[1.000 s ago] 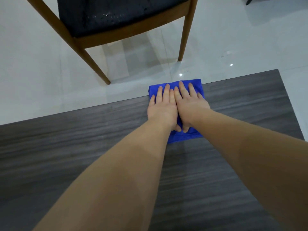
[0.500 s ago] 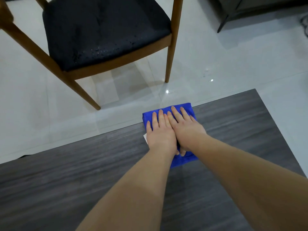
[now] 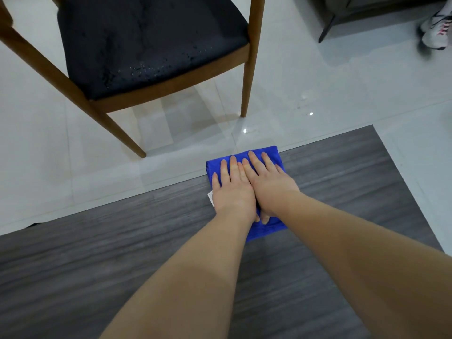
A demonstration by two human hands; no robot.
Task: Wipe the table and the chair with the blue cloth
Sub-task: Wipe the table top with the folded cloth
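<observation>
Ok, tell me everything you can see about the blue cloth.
The blue cloth is a bright, fuzzy-looking fabric, seemingly folded into a rough rectangle. It lies flat at the far edge of the dark wood-grain table, its far end slightly overhanging. The left hand and right hand press on it side by side, fingers straight. A small white tag shows at its left edge.

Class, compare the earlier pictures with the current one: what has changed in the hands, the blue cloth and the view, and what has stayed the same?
Mostly the view changed: the camera tilted up, so more of the chair shows, and a shoe has come into sight. The left hand and right hand still press flat, side by side, on the blue cloth at the table far edge. Nothing was gripped or released.
</observation>
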